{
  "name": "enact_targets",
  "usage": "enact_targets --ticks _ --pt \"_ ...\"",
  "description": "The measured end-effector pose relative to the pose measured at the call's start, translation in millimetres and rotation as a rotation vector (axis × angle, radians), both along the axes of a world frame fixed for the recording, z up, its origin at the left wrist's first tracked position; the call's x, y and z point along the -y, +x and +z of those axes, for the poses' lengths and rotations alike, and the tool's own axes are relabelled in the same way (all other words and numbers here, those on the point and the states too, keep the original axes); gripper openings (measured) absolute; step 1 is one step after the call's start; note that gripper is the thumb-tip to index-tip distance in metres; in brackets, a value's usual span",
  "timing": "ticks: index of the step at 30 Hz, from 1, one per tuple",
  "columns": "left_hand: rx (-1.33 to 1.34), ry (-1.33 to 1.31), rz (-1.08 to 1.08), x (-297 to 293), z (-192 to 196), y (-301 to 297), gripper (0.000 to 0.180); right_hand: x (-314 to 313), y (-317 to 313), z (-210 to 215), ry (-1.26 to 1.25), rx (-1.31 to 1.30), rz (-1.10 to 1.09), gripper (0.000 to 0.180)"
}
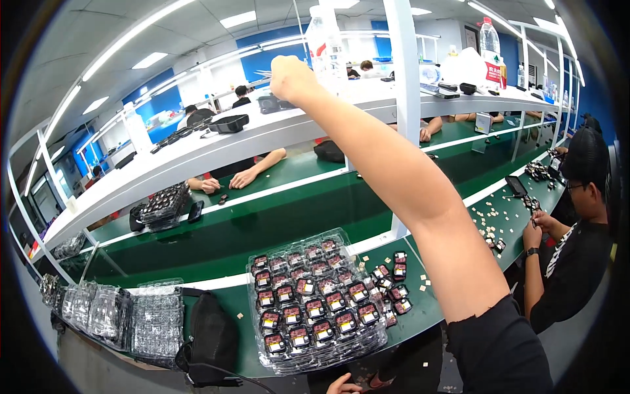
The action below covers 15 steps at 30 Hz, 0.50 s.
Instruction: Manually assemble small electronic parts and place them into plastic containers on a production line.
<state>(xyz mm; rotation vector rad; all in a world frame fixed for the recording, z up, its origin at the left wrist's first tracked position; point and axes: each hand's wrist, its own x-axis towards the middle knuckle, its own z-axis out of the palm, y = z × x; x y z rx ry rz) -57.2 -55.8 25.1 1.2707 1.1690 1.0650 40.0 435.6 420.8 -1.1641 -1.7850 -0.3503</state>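
Note:
My right arm stretches up across the bench to the white shelf [275,134]. There my right hand [289,79] is closed in a fist, with thin pointed metal tips like tweezers [262,73] sticking out on its left. Just below the fist lies a dark object [272,103], partly covered. My left hand [344,385] shows only in part at the lower edge, its fingers slightly apart and nothing visible in them. In front of me, a stack of clear plastic trays [262,358] holds rows of small black cases [315,307] with red and white labels.
Loose black cases [400,269] lie right of the trays. A black bag [213,331] and more clear trays [157,322] are at the left. A white post [403,85] rises beside my arm. A co-worker [577,217] sits at the right; other hands [246,177] work across the bench.

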Motion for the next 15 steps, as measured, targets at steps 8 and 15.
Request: enact_targets --ticks 8,15 --pt "0.146 -0.14 0.038 -19.9 -7.1 -14.9 0.051 138.1 50.1 -63.7 -0.004 0.178 0.337 0.038" --pt "0.183 -0.194 -0.029 -22.2 -32.6 -9.7 0.047 190.0 196.5 -250.3 -0.955 0.664 -0.185 0.018"
